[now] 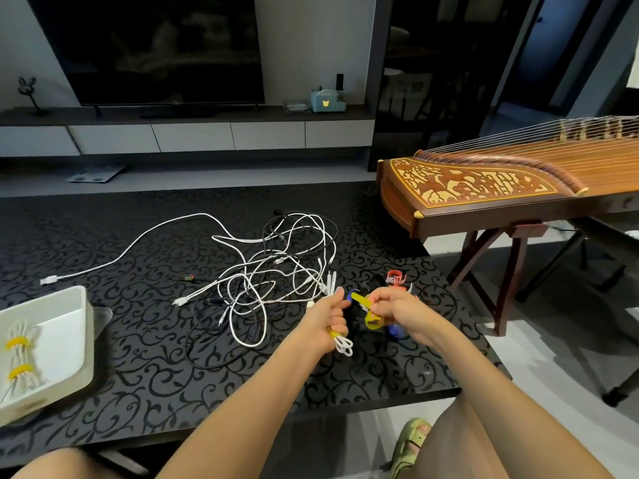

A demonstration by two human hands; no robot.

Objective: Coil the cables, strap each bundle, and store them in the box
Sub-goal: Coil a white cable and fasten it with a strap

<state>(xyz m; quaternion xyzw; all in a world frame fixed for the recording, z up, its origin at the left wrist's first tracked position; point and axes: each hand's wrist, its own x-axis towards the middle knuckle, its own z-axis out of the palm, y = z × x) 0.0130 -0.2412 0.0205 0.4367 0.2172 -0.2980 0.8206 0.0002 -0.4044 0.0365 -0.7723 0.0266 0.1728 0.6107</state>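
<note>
My left hand (332, 318) is closed around a coiled white cable bundle (343, 345), whose loops stick out below the fist with a yellow strap on them. My right hand (392, 305) pinches the free end of a yellow strap (360, 299) just right of the left hand. A tangle of white and black cables (276, 261) lies on the dark patterned table behind the hands. At the left edge, a white box (74, 326) holds a white cable bundle (19, 357) bound by two yellow straps.
Loose straps lie by my right hand: a red one (395, 277), a yellow one (374, 322), a blue one (396, 330). A wooden zither (484, 188) on a stand sits to the right. A TV cabinet stands beyond the table. My knees and a sandalled foot are below.
</note>
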